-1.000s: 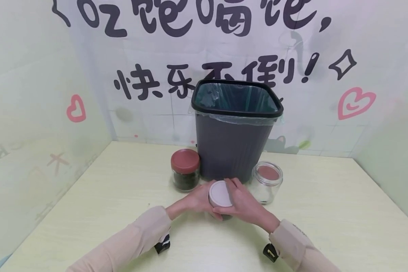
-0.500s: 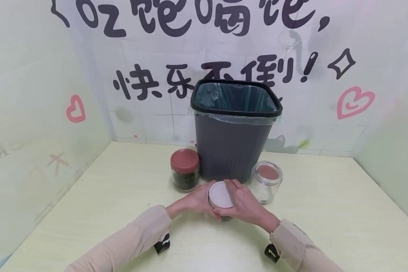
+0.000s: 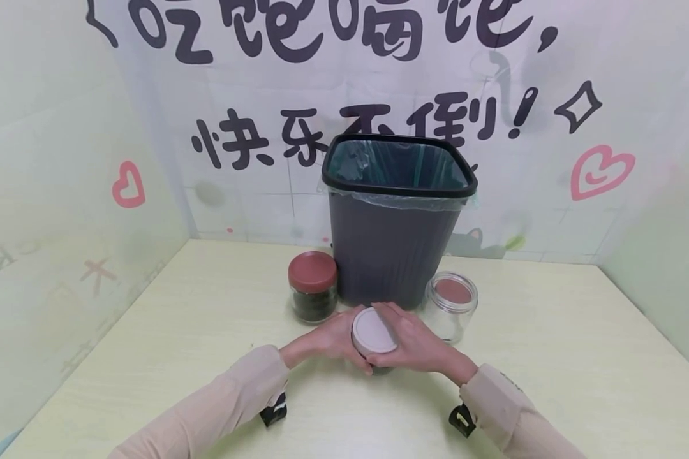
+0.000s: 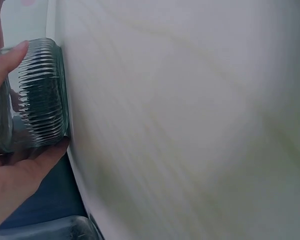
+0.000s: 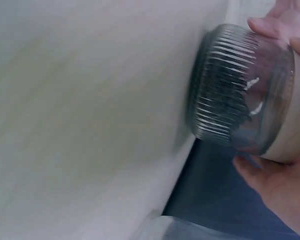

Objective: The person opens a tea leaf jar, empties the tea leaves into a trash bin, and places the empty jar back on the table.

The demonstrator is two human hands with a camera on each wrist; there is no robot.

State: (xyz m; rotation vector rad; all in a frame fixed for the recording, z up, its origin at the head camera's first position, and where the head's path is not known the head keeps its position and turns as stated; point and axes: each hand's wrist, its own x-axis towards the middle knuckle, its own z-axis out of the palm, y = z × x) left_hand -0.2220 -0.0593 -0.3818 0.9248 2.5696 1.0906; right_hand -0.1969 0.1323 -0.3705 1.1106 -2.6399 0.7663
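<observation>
A ribbed glass jar (image 4: 42, 95) with dark contents stands on the table between both hands. Its pale lid (image 3: 372, 333) faces up in the head view. My left hand (image 3: 335, 339) curls round the glass body, with thumb and fingers on opposite sides. My right hand (image 3: 418, 341) grips the lid across its right part, fingers on the far edge and thumb on the near edge. In the right wrist view the lid (image 5: 296, 112) sits on the jar's mouth. Most of the glass is hidden in the head view.
Behind the hands stands a dark trash bin (image 3: 390, 248) lined with a clear bag. To its left is a red-lidded jar (image 3: 313, 287) with dark contents. On its right stands an uncovered glass jar (image 3: 451, 309), something reddish showing through its mouth. Printed cloth walls (image 3: 252, 210) bound the table.
My right hand has turned a little counterclockwise at the lid: its far fingers have shifted left and its thumb right. The left hand and the other jars have stayed put.
</observation>
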